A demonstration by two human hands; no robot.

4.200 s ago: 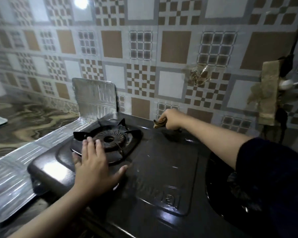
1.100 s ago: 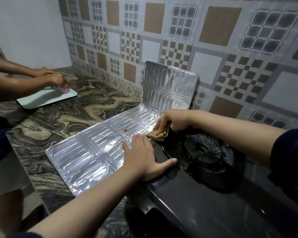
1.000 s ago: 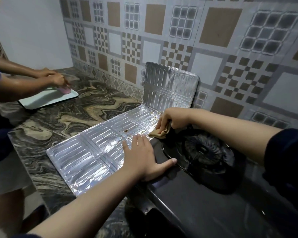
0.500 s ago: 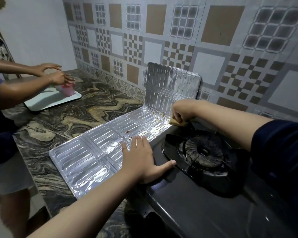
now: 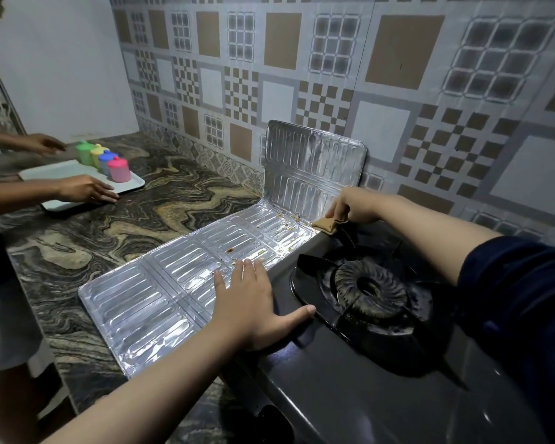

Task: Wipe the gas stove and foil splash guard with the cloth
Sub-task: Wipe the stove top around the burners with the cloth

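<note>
The black gas stove (image 5: 359, 389) fills the lower right, its burner (image 5: 370, 288) near the middle. A silver foil splash guard (image 5: 161, 293) lies flat on the counter to the stove's left, with one panel (image 5: 311, 168) standing against the tiled wall. My right hand (image 5: 354, 208) grips a folded tan cloth (image 5: 326, 224) at the stove's far left corner, where the flat foil meets the upright panel. My left hand (image 5: 253, 299) lies flat with spread fingers on the stove's left edge, fingertips over the foil. Brown spots dot the foil near the stove.
Another person stands at the left, with both hands (image 5: 84, 189) by a pale tray (image 5: 61, 171) that carries several small coloured lidded cups (image 5: 104, 160). Marbled countertop (image 5: 119, 219) runs between the tray and the foil. Patterned tiles (image 5: 334, 75) cover the wall behind.
My right hand has slid the cloth along the stove's left edge toward the wall, up to the upright foil panel. My left hand has stayed put. Coloured cups now stand on the other person's tray.
</note>
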